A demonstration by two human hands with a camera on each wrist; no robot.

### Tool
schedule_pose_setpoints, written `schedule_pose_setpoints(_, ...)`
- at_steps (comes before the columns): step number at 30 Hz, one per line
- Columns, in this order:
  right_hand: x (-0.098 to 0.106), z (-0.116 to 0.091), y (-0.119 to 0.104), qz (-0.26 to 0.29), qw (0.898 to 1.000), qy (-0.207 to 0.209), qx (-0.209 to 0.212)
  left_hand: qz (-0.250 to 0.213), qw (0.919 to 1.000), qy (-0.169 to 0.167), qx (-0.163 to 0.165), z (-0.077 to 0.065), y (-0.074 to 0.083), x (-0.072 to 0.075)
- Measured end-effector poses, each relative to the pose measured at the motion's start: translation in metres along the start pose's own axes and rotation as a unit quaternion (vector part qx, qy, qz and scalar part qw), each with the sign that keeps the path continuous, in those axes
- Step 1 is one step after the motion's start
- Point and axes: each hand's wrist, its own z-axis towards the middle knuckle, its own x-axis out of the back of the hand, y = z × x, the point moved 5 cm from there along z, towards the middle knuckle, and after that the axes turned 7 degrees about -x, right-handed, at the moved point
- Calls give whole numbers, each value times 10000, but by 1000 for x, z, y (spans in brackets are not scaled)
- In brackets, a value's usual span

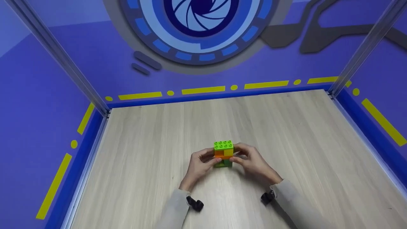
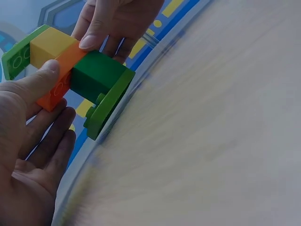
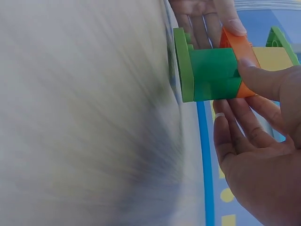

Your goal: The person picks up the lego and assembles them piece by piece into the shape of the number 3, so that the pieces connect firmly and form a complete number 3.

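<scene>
Both hands hold one small tower of toy building bricks. On its top is a studded light green plate [image 1: 223, 145], over a yellow brick [image 2: 51, 41] set to one side. An orange plate [image 3: 241, 51] forms the middle layer. Beneath it a dark green brick [image 3: 214, 70] stands on the lower light green plate [image 2: 108, 113], whose bare studs show beside it. My left hand [image 1: 199, 164] pinches the tower from the left, thumb across the orange plate. From the right, my right hand [image 1: 254, 160] grips it, thumb also against the orange plate.
A pale wood-grain table [image 1: 143, 143] spreads under the hands. Blue-purple panels [image 1: 86, 54] with yellow dashes wall its back and sides, and metal posts [image 1: 57, 54] stand at the back corners. Each sleeve carries a black wrist device [image 1: 195, 203].
</scene>
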Motion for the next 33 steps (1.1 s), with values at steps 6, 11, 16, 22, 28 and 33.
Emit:
schedule_pose_setpoints(6,1,1,1,179,9998,-30,-26,149,9998,-19,-116,3,4,0)
schedule_pose_setpoints(11,2,4,-1,419,9991,-15,-57,316,9993,-46,-218,7,9,1)
schedule_pose_setpoints(16,5,7,-3,513,9986,-5,-90,373,9990,-175,-173,13,17,3)
schedule_pose_setpoints(22,10,10,-7,358,9990,95,-247,560,9976,-337,-237,18,27,7)
schedule_pose_setpoints(28,12,15,-11,288,9993,41,-217,745,9952,-269,-581,23,32,10)
schedule_pose_setpoints(33,14,16,-13,173,9997,-4,-149,792,9925,-292,-881,26,37,11)
